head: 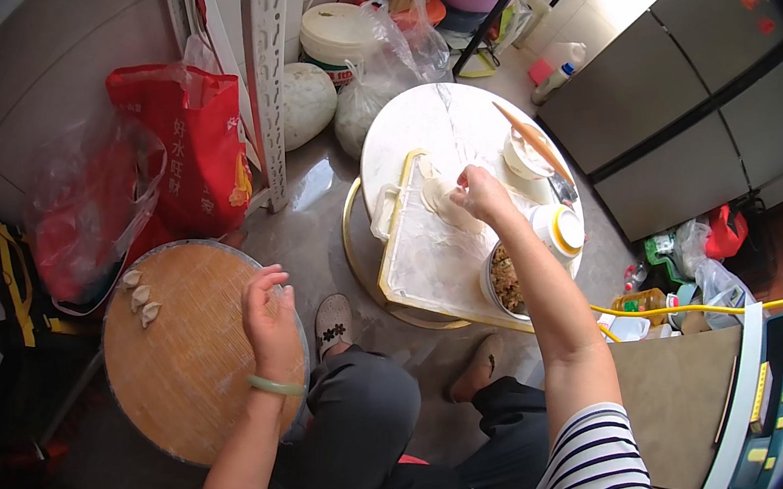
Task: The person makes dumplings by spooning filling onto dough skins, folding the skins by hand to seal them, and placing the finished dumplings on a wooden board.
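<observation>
My right hand (482, 194) is over the floured board (439, 260) on the round white table (404, 122), its fingertips at a stack of thin dough wrappers (441, 200). Whether it pinches a wrapper cannot be told. My left hand (271, 325), fingers apart and holding nothing, is above the right part of a round woven tray (205, 361). Several folded dumplings (140, 296) lie near that tray's upper left edge. A bowl of minced filling (505, 281) stands by my right forearm. Behind my right hand is a bowl of flour (525, 151) with a wooden rolling pin (533, 142) across it.
A white container with a yellow-rimmed lid (567, 231) stands right of my forearm. Red bags (189, 138) and a metal rack post (272, 88) are beyond the tray. A grey refrigerator (650, 110) stands at right, and a yellow cable (716, 309) runs below it.
</observation>
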A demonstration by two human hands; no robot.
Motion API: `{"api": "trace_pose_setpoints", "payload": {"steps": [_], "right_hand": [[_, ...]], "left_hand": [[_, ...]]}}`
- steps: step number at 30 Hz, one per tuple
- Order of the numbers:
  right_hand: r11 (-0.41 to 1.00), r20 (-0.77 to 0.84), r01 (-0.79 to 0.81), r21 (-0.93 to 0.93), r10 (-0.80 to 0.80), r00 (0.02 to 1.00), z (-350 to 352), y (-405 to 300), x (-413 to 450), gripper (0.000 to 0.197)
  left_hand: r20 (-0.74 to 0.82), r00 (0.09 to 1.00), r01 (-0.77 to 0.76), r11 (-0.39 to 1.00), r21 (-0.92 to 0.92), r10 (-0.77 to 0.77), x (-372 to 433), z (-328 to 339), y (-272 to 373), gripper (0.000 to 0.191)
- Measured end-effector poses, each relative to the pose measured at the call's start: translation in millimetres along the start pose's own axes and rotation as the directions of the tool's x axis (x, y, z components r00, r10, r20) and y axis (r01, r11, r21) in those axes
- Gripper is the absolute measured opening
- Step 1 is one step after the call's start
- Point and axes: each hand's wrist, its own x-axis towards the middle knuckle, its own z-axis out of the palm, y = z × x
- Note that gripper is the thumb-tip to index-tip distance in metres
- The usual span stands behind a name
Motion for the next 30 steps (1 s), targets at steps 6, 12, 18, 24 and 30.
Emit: {"api": "trace_pose_setpoints", "payload": {"steps": [6,12,18,24,30], "right_hand": [[0.992,0.040,-0.127,0.011,0.126,0.991,-1,-5,-3,0.033],[0.997,-0.055,0.060,-0.041,-0.063,0.997,-18,-5,-24,0.022],[0.914,0.009,0.244,0.325,-0.260,0.965,-82,-53,-70,0.027],[0.784,-0.338,0.305,0.541,-0.129,0.932,-114,3,-124,0.019],[0.726,-0.449,0.132,0.675,0.263,0.854,-35,163,-240,0.022]], "left_hand": [[0.105,0.994,0.033,0.997,-0.069,-0.025,1,25,7,0.013],[0.400,0.893,0.358,0.863,-0.356,-0.206,12,72,37,0.019],[0.633,0.605,0.788,0.476,-0.391,-0.483,40,141,64,0.046],[0.837,0.428,0.895,0.031,-0.445,-0.341,16,153,93,0.058],[0.714,0.554,0.811,0.086,-0.578,-0.428,-18,163,107,0.033]]}}
